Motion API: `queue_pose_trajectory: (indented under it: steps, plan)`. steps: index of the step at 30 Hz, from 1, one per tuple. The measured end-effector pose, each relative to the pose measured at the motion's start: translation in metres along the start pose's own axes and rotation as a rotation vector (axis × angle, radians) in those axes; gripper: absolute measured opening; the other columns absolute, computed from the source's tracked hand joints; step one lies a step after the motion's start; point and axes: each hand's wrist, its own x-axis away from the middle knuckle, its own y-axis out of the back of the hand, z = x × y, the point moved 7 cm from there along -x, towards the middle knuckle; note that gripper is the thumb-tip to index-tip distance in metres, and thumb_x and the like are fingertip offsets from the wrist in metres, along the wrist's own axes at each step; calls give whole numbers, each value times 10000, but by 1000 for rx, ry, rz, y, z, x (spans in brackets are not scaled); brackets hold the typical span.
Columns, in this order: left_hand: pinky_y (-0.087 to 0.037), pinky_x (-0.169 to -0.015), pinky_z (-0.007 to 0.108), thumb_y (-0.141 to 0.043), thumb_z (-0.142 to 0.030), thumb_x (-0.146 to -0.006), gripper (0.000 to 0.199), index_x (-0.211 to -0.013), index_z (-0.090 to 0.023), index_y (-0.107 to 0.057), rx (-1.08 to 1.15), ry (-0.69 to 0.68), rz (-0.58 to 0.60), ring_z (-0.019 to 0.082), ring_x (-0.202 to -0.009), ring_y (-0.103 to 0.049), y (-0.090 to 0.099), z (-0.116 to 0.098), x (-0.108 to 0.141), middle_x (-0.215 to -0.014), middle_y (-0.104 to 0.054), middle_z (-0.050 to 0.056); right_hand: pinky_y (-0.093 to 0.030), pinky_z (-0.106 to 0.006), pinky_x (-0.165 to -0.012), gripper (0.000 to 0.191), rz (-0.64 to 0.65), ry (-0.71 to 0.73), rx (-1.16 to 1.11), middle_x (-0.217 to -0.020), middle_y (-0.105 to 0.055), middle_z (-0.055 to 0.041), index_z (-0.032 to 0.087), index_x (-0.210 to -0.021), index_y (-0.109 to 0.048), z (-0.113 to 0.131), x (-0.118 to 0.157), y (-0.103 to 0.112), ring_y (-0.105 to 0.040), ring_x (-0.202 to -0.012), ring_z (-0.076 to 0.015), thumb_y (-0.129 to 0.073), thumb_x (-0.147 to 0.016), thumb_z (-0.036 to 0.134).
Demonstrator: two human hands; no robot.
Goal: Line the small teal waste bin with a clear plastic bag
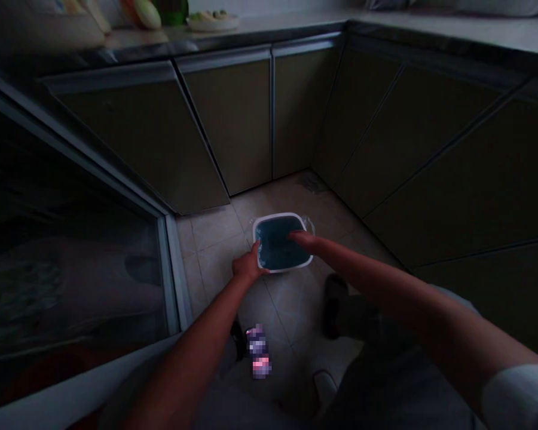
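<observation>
Bare floor tiles (pixel 215 239) lie open left of both hands; cabinet doors (pixel 233 125) wall off beyond; bin (pixel 280 218) beneath fingers.

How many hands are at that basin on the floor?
2. The left hand grips the basin's left rim; the right hand reaches over its dark inside from the right. No other hands show.

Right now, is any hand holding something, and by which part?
The left hand grips the square basin by its left rim. The right hand reaches into the basin; whether it holds anything cannot be told.
</observation>
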Motion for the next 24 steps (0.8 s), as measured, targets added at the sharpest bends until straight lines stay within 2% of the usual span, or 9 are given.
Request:
queue_pose_trajectory:
  steps: [3,5,10,13,16,18,20,22,24]
  plan:
    - [-479,-858,331,-723,-437,-845,442,-1257,-301,-635,22,-82,-130,247,-1043,-703,26,-33,25,-1142,-753,54,-537,-287,-637,210,115,-89,-33,-986,-744,-110,169,-1048,-711,0,48,21,-684,-774,-200,-640,-875,266]
    - [-454,-748,291,-628,-419,-899,179,-935,-253,-685,119,-151,-143,205,-889,-685,35,-53,43,-942,-741,29,-494,-249,-562,165,172,-47,-42,-842,-721,-77,168,-980,-698,1,80,33,-647,-655,-163,-659,-864,280]
    - [-326,-604,256,-613,-272,-825,180,-670,-207,-548,278,-296,-64,138,-667,-528,13,-64,75,-660,-561,-31,-399,-237,-490,161,137,8,43,-601,-566,6,167,-868,-662,-17,123,43,-487,-503,-121,-589,-901,307]
    - [-304,-604,244,-640,-190,-756,176,-635,-194,-513,308,-209,-29,128,-653,-493,-13,-44,75,-630,-511,-44,-431,-258,-603,173,115,120,254,-688,-634,-24,157,-856,-700,-23,120,35,-551,-619,-146,-574,-900,266]
    - [-327,-612,227,-646,-178,-766,107,-694,-187,-568,371,-124,-47,126,-663,-494,-13,-34,62,-629,-485,-51,-447,-287,-723,166,71,266,422,-825,-699,-57,148,-916,-741,-13,107,34,-601,-746,-174,-595,-873,214]
    - [-345,-604,216,-612,-203,-827,42,-858,-185,-634,491,-106,-117,116,-628,-475,11,-39,53,-618,-441,-67,-441,-292,-710,237,-11,303,414,-802,-681,-47,145,-1045,-736,4,99,45,-590,-726,-175,-586,-875,213]
    - [-353,-583,211,-594,-210,-858,282,-1135,-183,-636,707,-146,-234,105,-570,-434,53,-48,55,-609,-396,-88,-434,-287,-666,315,-107,379,312,-754,-634,-22,150,-1162,-696,35,100,62,-568,-694,-172,-581,-883,240]
    - [-365,-568,207,-619,-209,-857,578,-1424,-209,-505,932,-305,-367,95,-545,-420,107,-62,78,-629,-408,-96,-435,-280,-634,382,-172,522,159,-745,-595,-2,171,-1256,-642,79,119,79,-553,-683,-167,-591,-891,276]
    - [-396,-570,209,-664,-233,-863,797,-1584,-270,-328,1060,-527,-466,94,-556,-445,161,-75,124,-673,-475,-86,-445,-280,-611,459,-202,680,27,-760,-570,8,217,-1358,-570,123,155,93,-538,-676,-164,-606,-909,311]
